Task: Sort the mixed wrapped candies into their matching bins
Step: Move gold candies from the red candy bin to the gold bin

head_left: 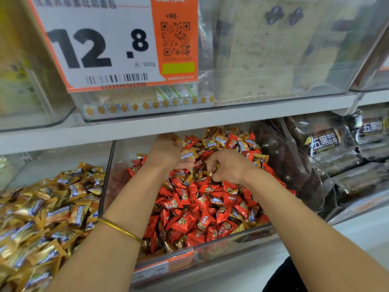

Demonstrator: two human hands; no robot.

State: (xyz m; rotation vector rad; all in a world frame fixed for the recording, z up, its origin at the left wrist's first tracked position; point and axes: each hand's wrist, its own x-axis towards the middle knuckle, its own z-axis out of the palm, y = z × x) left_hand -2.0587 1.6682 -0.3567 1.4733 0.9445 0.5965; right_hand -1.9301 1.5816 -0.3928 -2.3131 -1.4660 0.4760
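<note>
A clear middle bin (210,248) holds a heap of red wrapped candies (189,207) with gold wrapped candies (219,142) mixed in, mostly toward the back. Both my hands are inside it. My left hand (166,152) grips a small bunch of gold candies (188,154), fingers curled round them. My right hand (226,167) is beside it, fingertips pinching a gold candy (213,168) out of the pile. The bin on the left (106,180) is filled with gold candies (42,218) of the same kind.
A shelf board (189,121) hangs low over the bins' back. Above it stand clear bins with bread packs and a large 12.8 price sign (105,43). Dark bread packs (328,148) fill the bin on the right. A gold bangle (120,228) circles my left wrist.
</note>
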